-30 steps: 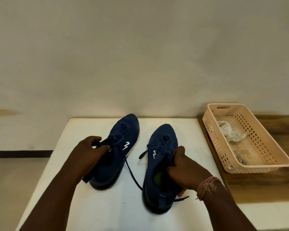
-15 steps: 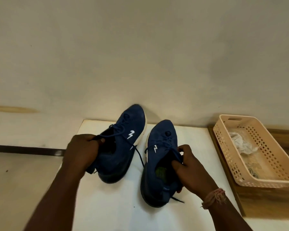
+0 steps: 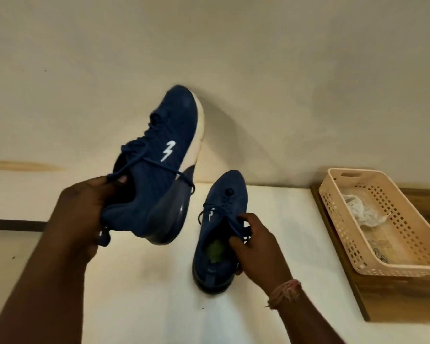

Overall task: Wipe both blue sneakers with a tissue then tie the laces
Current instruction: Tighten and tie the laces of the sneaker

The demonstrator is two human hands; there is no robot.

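left hand (image 3: 82,214) clamped on collar of left sneaker (image 3: 159,170), raised off white table (image 3: 139,281), probably for wiping; right hand (image 3: 256,247) pinching collar of right sneaker (image 3: 221,227), steadying it; tissue (image 3: 360,212) in basket (image 3: 405,266)

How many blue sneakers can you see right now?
2. One sneaker is lifted off the table in the left hand; the other sneaker sits on the white table, gripped by the right hand.
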